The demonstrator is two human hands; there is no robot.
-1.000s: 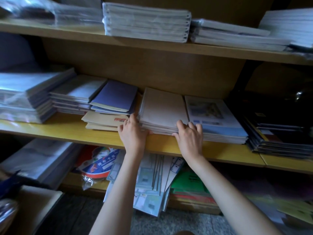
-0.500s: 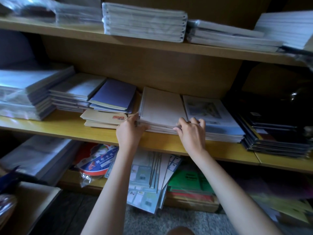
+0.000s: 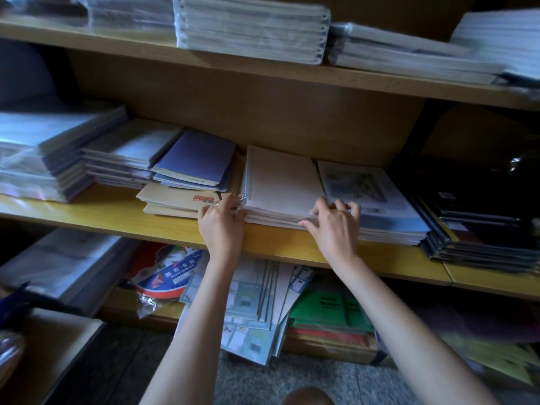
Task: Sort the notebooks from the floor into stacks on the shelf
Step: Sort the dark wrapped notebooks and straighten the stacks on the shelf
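Middle shelf [image 3: 117, 213]: yellow-brown wooden board with a smooth, faintly glossy front edge, crowded with flat stacks of stationery.
Spiral notebook stack [image 3: 280, 185]: lies flat at the board's centre, with pale matte rectangular covers, a white wire coil down its 9 o'clock side and its front edge just short of the board's lip.
Left hand [image 3: 222, 223]: at the stack's 7 o'clock corner, fingers curled against the coil end in a narrow hold on the stack.
Right hand [image 3: 333, 226]: at the stack's 5 o'clock corner, fingers hooked over the top cover's edge and thumb along the front edge lower down, pinching the stack.
Illustrated stack [image 3: 380, 200]: touching at 3 o'clock, with glossy covers bearing a picture over a blue band.
Tan notebooks [image 3: 175, 200]: just beside at 9 o'clock, soft buff covers with a small red-orange mark.
Purple notebooks [image 3: 198, 159]: at 10 o'clock, smooth violet covers resting partly on the tan ones.
Black stack [image 3: 482, 226]: farther out at 3 o'clock, dark shiny covers, fanned unevenly.
Upper stack [image 3: 251, 27]: at 12 o'clock on the board above, thick white coil-bound books.
Green pads [image 3: 327, 311]: at 6 o'clock on the lowest board, beside loose plastic-wrapped sheets hanging over the edge.
Floor [image 3: 292, 381]: grey speckled stone at 6 o'clock.
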